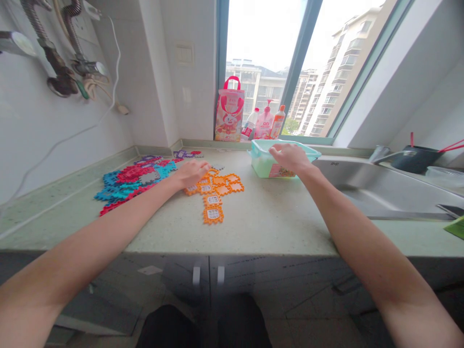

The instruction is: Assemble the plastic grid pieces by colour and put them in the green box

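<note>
My left hand (192, 173) rests on a cluster of orange interlocking plastic tiles (217, 191) in the middle of the counter, its fingers curled over the nearest pieces. My right hand (290, 157) lies on the rim of a pale green plastic tub (263, 166) that stands beside the sink, fingers bent over its edge. A spread of blue, red, purple and grey tiles (132, 181) lies to the left of my left hand.
A steel sink (380, 191) with a tap (384, 154) fills the right side. On the window sill stand a pink bag (229, 111) and three bottles (264, 123). Pipes and a white cable hang on the left wall. The counter's front edge (232, 251) runs below.
</note>
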A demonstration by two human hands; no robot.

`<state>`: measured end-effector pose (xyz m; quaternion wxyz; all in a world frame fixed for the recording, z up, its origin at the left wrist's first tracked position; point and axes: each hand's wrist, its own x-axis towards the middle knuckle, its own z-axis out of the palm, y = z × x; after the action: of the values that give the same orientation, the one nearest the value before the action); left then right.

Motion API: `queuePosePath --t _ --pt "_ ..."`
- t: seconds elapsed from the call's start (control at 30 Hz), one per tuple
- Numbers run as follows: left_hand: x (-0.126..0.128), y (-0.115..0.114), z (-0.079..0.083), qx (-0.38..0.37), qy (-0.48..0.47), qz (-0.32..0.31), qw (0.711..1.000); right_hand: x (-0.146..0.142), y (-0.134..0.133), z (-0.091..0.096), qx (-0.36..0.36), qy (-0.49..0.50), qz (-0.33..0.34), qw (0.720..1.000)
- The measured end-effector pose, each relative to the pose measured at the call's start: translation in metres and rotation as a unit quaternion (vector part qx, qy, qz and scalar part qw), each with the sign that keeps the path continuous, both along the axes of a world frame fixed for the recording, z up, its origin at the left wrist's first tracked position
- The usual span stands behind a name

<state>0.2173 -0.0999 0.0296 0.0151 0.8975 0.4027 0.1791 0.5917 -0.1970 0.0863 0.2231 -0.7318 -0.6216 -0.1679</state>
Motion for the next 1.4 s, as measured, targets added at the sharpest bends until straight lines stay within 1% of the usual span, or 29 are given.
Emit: queuePosePath --t 0.07,0.13,0.23,0.3,0.37,0.43,0.5,0.6,0.67,0.77,0.83,0.87,0.9,0.93,1.0,1.07,1.13,1.2,1.27,1.4 --pt "0.0 0.0 0.0 -0.001 -0.003 0.0 1.0 -0.004 -0.001 -0.001 0.041 0.002 0.016 0.999" --pt "0.0 0.0 0.0 0.001 -0.007 -0.004 1.0 -0.01 -0.002 -0.001 0.094 0.004 0.058 0.994" --pt "0.0 0.0 0.001 0.001 -0.01 -0.022 1.0 -0.025 -0.006 -0.002 0.173 0.001 0.161 0.972" --pt "0.0 0.001 0.001 -0.003 -0.008 -0.032 0.999 -0.039 -0.009 -0.006 0.192 0.0 0.238 0.952" --pt "0.0 0.002 0.0 -0.012 0.001 -0.044 0.999 -0.054 -0.01 -0.014 0.167 -0.002 0.312 0.935" --pt "0.0 0.001 -0.002 -0.026 0.014 -0.064 0.998 -0.067 -0.008 -0.026 0.111 -0.005 0.375 0.92" --pt "0.0 0.0 -0.004 -0.042 0.023 -0.086 0.995 -0.076 -0.004 -0.04 0.054 -0.01 0.419 0.906" --pt "0.001 -0.003 -0.008 -0.056 0.019 -0.1 0.993 -0.081 0.002 -0.054 -0.004 -0.014 0.444 0.896" --pt "0.003 -0.004 -0.01 -0.06 0.01 -0.105 0.993 -0.08 0.005 -0.057 -0.025 -0.014 0.448 0.894" --pt "0.004 -0.004 -0.013 -0.068 0.002 -0.102 0.992 -0.081 0.005 -0.056 -0.025 -0.002 0.446 0.895" --pt "0.006 -0.004 -0.015 -0.068 0.004 -0.094 0.993 -0.089 -0.001 -0.054 -0.016 0.009 0.451 0.892" --pt "0.006 -0.003 -0.015 -0.066 0.006 -0.09 0.994 -0.096 -0.006 -0.053 -0.014 0.012 0.463 0.886" --pt "0.007 -0.003 -0.015 -0.065 0.007 -0.084 0.994 -0.106 -0.013 -0.052 -0.015 0.014 0.482 0.876" --pt "0.008 -0.003 -0.016 -0.064 0.009 -0.079 0.995 -0.117 -0.021 -0.051 -0.021 0.013 0.51 0.86" --pt "0.009 -0.004 -0.016 -0.066 0.011 -0.072 0.995 -0.141 -0.039 -0.049 -0.037 0.012 0.572 0.819" --pt "0.009 -0.005 -0.016 -0.069 0.012 -0.066 0.995 -0.163 -0.056 -0.047 -0.065 0.013 0.613 0.787" --pt "0.01 -0.005 -0.017 -0.068 0.013 -0.065 0.995 -0.175 -0.065 -0.047 -0.098 0.017 0.635 0.766" --pt "0.01 -0.004 -0.018 -0.061 0.011 -0.062 0.996 -0.177 -0.064 -0.05 -0.119 0.024 0.65 0.75" --pt "0.011 -0.003 -0.02 -0.056 0.008 -0.061 0.997 -0.17 -0.056 -0.053 -0.123 0.032 0.653 0.747" --pt "0.012 0.001 -0.023 -0.054 0.008 -0.049 0.997 -0.147 -0.035 -0.056 -0.119 0.037 0.613 0.78"
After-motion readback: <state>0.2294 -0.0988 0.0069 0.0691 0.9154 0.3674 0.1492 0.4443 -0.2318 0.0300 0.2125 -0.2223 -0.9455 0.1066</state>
